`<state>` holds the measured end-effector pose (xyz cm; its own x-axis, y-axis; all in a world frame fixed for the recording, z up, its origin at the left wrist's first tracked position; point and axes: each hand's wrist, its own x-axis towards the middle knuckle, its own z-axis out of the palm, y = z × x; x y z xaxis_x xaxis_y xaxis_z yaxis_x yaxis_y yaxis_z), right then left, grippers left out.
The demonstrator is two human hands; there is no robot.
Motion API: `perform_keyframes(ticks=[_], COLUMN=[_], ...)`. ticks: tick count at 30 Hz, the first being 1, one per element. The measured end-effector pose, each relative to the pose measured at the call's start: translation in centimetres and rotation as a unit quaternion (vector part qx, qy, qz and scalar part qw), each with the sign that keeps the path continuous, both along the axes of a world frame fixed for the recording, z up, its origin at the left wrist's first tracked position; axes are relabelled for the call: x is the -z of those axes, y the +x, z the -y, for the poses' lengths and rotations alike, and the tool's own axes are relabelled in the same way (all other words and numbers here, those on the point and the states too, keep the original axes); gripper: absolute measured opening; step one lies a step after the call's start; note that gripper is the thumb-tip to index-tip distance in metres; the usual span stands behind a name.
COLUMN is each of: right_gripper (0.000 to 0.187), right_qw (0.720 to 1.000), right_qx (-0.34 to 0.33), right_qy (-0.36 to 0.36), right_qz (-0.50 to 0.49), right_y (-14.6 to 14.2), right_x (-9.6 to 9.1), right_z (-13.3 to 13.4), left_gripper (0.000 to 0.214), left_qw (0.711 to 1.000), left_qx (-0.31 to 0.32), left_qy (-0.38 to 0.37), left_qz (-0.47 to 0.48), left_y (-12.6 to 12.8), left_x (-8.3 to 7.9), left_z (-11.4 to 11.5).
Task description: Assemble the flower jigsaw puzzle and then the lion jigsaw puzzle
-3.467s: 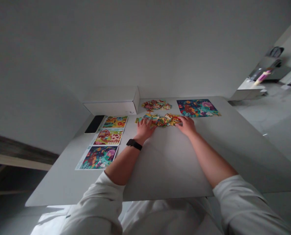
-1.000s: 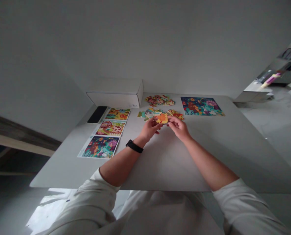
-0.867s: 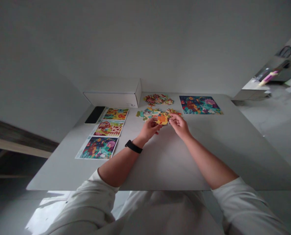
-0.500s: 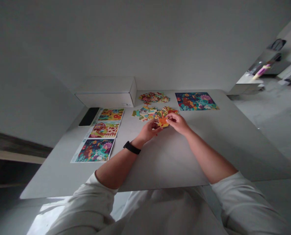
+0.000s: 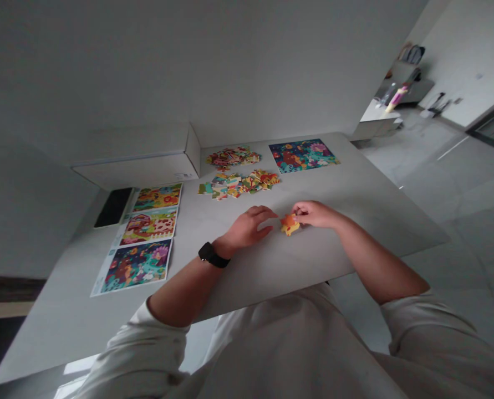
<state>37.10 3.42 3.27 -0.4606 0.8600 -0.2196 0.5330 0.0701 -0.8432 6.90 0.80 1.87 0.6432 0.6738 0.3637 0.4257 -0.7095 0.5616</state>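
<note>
Pale tabletop [image 5: 371, 188] before you: on its near side, your right hand [image 5: 316, 214] pinches the orange-and-yellow puzzle section [image 5: 290, 226] by its right edge; your left hand [image 5: 249, 226] stays unclosed, just left. Probably light, stiff card; grip edges, sparing tabs.

Just one head cam, looking forward and down at the table [image 5: 250, 280], left hand [image 5: 250, 227] and right hand [image 5: 315, 214]. It's wide and tilted, catching the wearer's sleeves [image 5: 147, 350] up close and the wall [image 5: 230, 66] beyond.
</note>
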Motion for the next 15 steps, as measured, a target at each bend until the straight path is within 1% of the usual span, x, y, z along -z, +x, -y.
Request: perform_keyframes(ticks=[3, 6, 8, 11, 15], right_gripper=[0.012, 0.007, 0.009, 0.017, 0.022], right_qw=[0.998, 0.991, 0.987, 0.980, 0.965], right_qx=[0.014, 0.022, 0.020, 0.013, 0.011], right_qy=[0.014, 0.039, 0.061, 0.085, 0.116], right_qz=[0.064, 0.124, 0.150, 0.181, 0.237], right_y=[0.3, 0.3, 0.2, -0.1, -0.6], right_x=[0.7, 0.7, 0.4, 0.0, -0.3], right_z=[1.3, 2.3, 2.7, 3.0, 3.3], left_gripper=[0.039, 0.044, 0.044, 0.043, 0.044], left_qw=[0.998, 0.993, 0.991, 0.989, 0.986], left_qx=[0.048, 0.086, 0.107, 0.131, 0.141], left_qy=[0.005, 0.004, 0.010, 0.015, 0.012], left_qz=[-0.047, -0.076, -0.074, -0.066, -0.090], left_y=[0.9, 1.7, 2.1, 2.7, 2.9], left_x=[-0.4, -0.3, 0.0, 0.5, 0.8], left_z=[0.8, 1.6, 2.0, 2.4, 2.6])
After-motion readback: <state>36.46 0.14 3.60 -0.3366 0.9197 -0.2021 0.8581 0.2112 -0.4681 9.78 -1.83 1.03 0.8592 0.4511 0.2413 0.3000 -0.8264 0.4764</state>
